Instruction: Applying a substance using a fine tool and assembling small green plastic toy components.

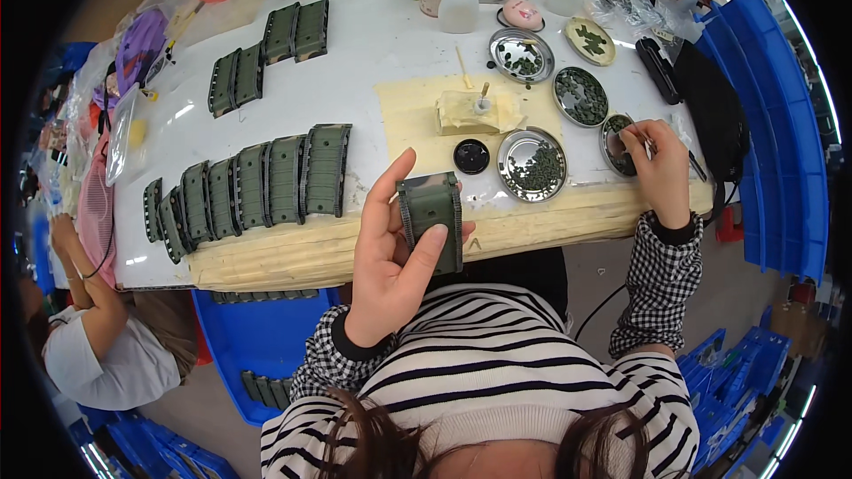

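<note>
My left hand (388, 262) grips a curved dark-green ribbed panel (429, 222) with a camouflage-patterned end, held upright off the table's front edge with the thumb on its face. My right hand (661, 168) is closed in a pinch at a round metal dish (613, 162) of small dark-green pieces; what sits between the fingertips is too small to make out. Close by stand another dish of dark-green pieces (581, 96) and a dish of lighter green bits (534, 167). A row of similar green panels (253, 184) lies left of my left hand.
A masking-tape-covered block (470, 113) holding a small pot and a black round cap (471, 156) sit mid-table. More panels (295, 31) lie farther back. White bottles (459, 7) stand behind. A blue bin (257, 337) is below the left edge; a co-worker's arm (93, 275) shows at left.
</note>
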### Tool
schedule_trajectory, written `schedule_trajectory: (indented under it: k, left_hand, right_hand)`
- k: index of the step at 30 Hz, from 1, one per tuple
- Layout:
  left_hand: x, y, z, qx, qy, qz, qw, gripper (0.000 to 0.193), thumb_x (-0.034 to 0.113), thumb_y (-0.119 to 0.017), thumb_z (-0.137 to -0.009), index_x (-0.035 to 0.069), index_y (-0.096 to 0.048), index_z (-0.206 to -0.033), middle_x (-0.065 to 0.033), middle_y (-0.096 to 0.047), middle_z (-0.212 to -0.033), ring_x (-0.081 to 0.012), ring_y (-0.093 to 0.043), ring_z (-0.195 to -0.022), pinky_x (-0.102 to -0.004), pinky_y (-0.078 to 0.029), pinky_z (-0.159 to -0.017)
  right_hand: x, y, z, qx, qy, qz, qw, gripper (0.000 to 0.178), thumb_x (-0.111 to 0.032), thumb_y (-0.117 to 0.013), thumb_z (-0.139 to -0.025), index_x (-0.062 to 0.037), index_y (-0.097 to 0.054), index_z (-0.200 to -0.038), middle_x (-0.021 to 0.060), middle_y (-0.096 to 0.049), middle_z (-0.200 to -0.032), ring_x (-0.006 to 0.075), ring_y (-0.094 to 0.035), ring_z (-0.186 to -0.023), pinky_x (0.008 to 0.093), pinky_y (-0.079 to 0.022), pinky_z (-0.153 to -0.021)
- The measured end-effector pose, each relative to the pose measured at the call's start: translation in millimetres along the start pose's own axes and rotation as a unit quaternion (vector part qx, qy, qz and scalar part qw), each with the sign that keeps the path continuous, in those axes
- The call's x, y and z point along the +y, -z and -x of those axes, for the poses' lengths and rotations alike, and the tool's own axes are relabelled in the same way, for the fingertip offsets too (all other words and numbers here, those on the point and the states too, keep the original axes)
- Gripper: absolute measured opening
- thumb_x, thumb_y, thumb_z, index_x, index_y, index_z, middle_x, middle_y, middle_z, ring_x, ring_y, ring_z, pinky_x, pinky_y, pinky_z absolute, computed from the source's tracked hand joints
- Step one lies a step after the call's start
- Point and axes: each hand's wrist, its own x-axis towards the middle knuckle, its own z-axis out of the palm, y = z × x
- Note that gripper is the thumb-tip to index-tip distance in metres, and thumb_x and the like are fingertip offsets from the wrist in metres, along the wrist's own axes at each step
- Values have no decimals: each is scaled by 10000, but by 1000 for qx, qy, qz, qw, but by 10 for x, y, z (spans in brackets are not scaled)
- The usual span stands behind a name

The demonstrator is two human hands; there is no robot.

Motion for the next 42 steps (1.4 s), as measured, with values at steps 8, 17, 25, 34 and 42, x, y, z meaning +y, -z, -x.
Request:
schedule_trajectory:
  k: [8,17,25,34,42]
  left_hand:
    - [34,29,66,-26,-4,21,999,678,-64,-434,-954,61,-83,-1521,-189,-530,-1282,-214,-576,-1139,-385,-479,-1012]
    - [-125,99,79,-72,-35,22,997,332,70,-444,-1011,26,-375,-1332,-196,-494,-1333,-230,-642,-1032,-385,-537,-930]
    - [-33,-53,-39,-51,0,-5,999,183,139,-490,-1020,-9,-586,-1070,-39,-573,-968,-104,-596,-918,-251,-490,-837]
    - [-122,62,-22,12,47,144,988,149,159,-496,-1022,27,-556,-990,-76,-634,-1098,-96,-565,-1038,-253,-438,-919]
    - [-122,117,-12,-1,-20,19,1000,149,129,-479,-1021,9,-561,-1053,-114,-605,-1194,-141,-557,-1117,-293,-440,-965]
  right_hand:
    - [-20,19,-88,-62,4,48,997,172,-126,-682,-830,34,-619,-837,152,-591,-775,313,-577,-713,387,-435,-646]
    - [-251,69,-43,-52,28,-53,997,93,-19,-640,-841,28,-567,-874,126,-551,-782,247,-546,-705,325,-428,-639]
    - [-1509,-146,244,-219,150,-341,902,141,21,-676,-786,-3,-572,-879,101,-525,-831,231,-571,-713,303,-467,-630]
    - [-1693,-524,325,-15,296,-246,923,245,17,-742,-743,-12,-676,-977,89,-618,-811,227,-620,-609,304,-501,-538]
    - [-1713,-477,331,-63,197,-332,920,223,58,-747,-725,-15,-691,-928,88,-619,-808,185,-606,-626,263,-463,-542]
